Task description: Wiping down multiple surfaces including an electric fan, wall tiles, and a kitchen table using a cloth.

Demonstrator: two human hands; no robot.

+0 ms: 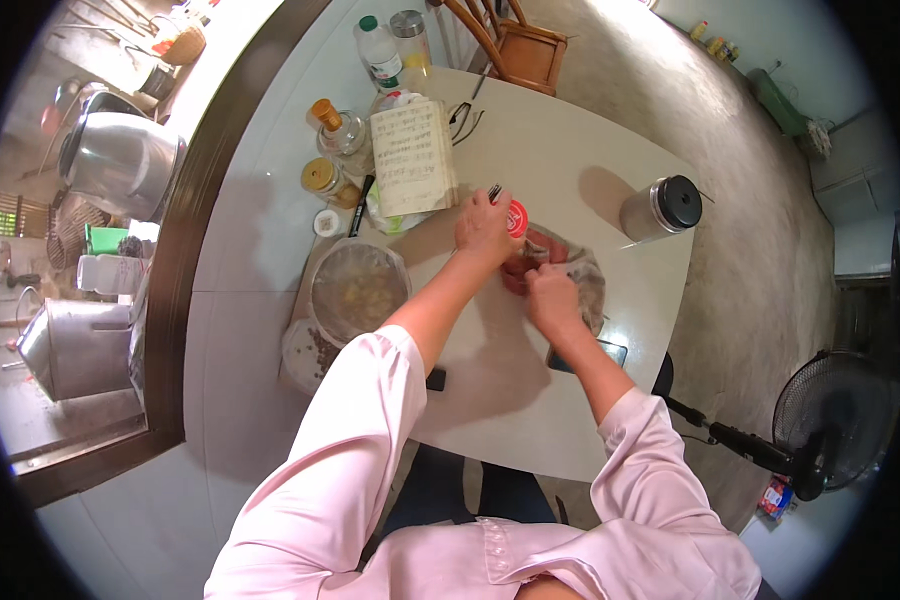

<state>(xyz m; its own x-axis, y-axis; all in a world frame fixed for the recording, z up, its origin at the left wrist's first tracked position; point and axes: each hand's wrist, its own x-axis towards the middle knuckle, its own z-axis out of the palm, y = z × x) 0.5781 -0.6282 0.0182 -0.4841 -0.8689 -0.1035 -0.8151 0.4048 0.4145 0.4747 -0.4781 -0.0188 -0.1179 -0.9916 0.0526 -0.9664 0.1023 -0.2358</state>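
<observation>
My left hand (486, 225) is curled beside a round red lid (518, 218) and seems to hold the container under it, whose body is hidden. A small black item (494, 192) sticks up by its fingers; I cannot tell what it is. My right hand (555, 298) pinches a crumpled cloth (589, 281), grey-brown with a reddish part, lying on the pale table (487, 420). Beneath my right forearm lies a smartphone (613, 351), partly covered. An open handwritten notebook (412, 161) rests just beyond my left hand.
At the left stand a plastic-covered bowl (360, 289), a gold-lidded jar (330, 182), an orange-stoppered glass jar (343, 135) and a green-capped bottle (379, 56). A black-lidded jar (660, 208) stands near the right edge. Beyond are a wooden chair (532, 56) and a fan (829, 420).
</observation>
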